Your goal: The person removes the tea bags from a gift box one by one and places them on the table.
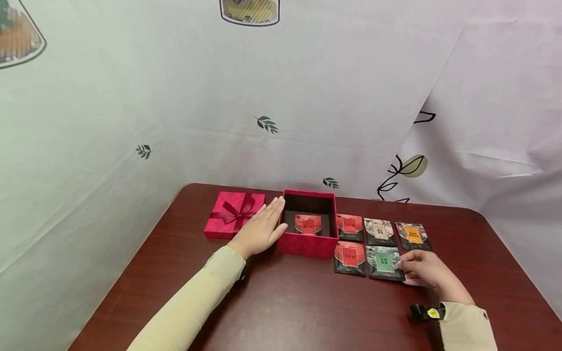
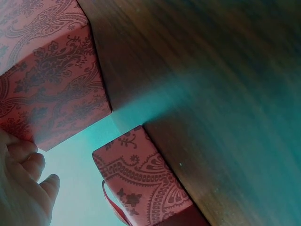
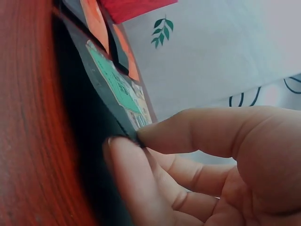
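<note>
My left hand (image 1: 259, 231) lies with fingers straight along the left wall of an open red gift box (image 1: 307, 245). Inside that box is a tea-bag-like sachet with a red label (image 1: 308, 224). To the right, my right hand (image 1: 426, 273) pinches the right edge of a dark sachet with a green label (image 1: 382, 262) between thumb and forefinger. The right wrist view shows this grip on the green-label sachet (image 3: 113, 84) close up, its near edge raised off the wood. In the left wrist view, the patterned red box (image 2: 56, 89) sits beside my fingers.
The box lid (image 1: 226, 214), with a dark red ribbon bow, lies left of the box. Two red-label sachets (image 1: 350, 258), a white-label sachet (image 1: 380, 231) and an orange-label sachet (image 1: 413, 236) lie right of it on the brown table (image 1: 307, 312). A white printed cloth hangs behind.
</note>
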Tool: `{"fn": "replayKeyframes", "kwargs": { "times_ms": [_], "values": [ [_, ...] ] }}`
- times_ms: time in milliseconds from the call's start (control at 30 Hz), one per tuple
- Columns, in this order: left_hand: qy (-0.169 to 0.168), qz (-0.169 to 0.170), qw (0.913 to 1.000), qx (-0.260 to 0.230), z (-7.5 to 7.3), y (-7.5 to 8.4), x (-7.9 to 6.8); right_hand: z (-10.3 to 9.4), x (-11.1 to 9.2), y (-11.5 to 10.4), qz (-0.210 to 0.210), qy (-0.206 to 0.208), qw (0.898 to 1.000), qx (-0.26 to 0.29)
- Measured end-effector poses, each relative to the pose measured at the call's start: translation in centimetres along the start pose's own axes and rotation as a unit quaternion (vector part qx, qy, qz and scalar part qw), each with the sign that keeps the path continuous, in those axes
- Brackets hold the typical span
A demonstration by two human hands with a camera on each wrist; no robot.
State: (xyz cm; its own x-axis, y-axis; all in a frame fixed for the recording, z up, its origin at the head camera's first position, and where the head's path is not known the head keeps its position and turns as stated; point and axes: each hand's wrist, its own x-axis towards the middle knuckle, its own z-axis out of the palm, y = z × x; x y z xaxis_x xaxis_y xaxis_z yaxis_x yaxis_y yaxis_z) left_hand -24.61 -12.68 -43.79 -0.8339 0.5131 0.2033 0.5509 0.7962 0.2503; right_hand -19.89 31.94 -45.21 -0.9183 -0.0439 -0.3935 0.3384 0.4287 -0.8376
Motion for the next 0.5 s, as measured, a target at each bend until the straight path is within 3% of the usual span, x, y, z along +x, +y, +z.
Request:
{"fn": "replayKeyframes", "kwargs": {
  "times_ms": [233,500],
  "values": [
    [0.000,0.000,1.0000,-0.008,-0.14,0.14,0.02,0.28,0.19,0.15,0.014,0.006,1.000,-0.007],
    [0.005,0.004,0.9999,-0.011,-0.17,0.10,-0.02,0.21,0.03,-0.01,0.000,0.026,0.999,-0.030]
  ]
}}
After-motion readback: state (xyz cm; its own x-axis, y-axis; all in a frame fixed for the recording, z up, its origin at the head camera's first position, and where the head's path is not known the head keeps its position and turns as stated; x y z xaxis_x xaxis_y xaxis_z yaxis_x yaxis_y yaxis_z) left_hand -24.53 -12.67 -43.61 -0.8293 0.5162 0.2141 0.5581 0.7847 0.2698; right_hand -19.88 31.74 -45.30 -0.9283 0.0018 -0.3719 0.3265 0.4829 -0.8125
